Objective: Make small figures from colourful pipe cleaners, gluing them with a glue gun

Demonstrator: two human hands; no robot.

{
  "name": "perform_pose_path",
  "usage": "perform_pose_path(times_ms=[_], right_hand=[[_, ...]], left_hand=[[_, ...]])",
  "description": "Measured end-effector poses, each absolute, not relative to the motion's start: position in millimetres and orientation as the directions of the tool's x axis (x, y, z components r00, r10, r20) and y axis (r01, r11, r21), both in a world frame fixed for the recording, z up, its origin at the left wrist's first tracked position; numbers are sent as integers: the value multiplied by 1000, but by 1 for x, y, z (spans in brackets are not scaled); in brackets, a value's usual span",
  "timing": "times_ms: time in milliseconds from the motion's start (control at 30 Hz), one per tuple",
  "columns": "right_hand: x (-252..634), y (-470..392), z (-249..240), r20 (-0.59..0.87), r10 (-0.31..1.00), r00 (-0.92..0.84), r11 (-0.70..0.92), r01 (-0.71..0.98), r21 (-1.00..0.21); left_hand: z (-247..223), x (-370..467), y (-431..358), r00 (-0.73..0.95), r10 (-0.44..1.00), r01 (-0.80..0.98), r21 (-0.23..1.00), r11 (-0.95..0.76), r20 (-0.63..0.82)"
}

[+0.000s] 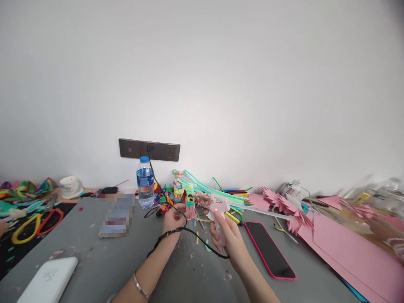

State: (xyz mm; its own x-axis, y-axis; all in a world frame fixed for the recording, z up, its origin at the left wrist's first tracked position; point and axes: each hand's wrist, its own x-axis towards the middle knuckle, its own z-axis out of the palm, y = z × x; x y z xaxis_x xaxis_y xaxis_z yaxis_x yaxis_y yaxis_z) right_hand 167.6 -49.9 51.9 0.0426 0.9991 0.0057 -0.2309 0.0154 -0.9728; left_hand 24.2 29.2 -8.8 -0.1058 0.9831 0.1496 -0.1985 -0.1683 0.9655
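Head view, grey table (101,265). Item: right hand (225,231), fingers wrapped around the handle of a pink glue gun (222,205), a small light glowing on it. Item: left hand (174,219), fingertips pinching a small green-and-pink figure (190,201), just left of the gun. Item: black cord (184,229), crossing the left wrist. Beyond, near the wall: blue-capped bottle (145,185). At right: pink-edged phone (269,250), lying flat.

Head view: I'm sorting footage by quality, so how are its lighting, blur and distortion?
Head view: wall brightest mid-picture, dimming toward the corners; head view, right edge: co-worker's hand smeared and stretched; head view, left of the bottle: patch pixelated; head view, centre: pink glue gun in the right hand fairly clear.
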Motion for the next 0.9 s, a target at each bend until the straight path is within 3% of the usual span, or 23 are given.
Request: perform_pose_path(times_ms=[400, 633, 900], right_hand=[[164, -55, 67, 31, 999, -25, 26, -183, -983], [156, -47, 123, 214, 972, -99, 190, -205, -960], [94, -19, 196, 201, 914, -353, 115, -249, -962]], left_hand=[[-12, 23, 33, -77, 990, -162, 978, -128, 117], [-7, 18, 29, 19, 997, -129, 989, -68, 71], [-4, 32, 19, 108, 993, -261, 965, -24, 54]])
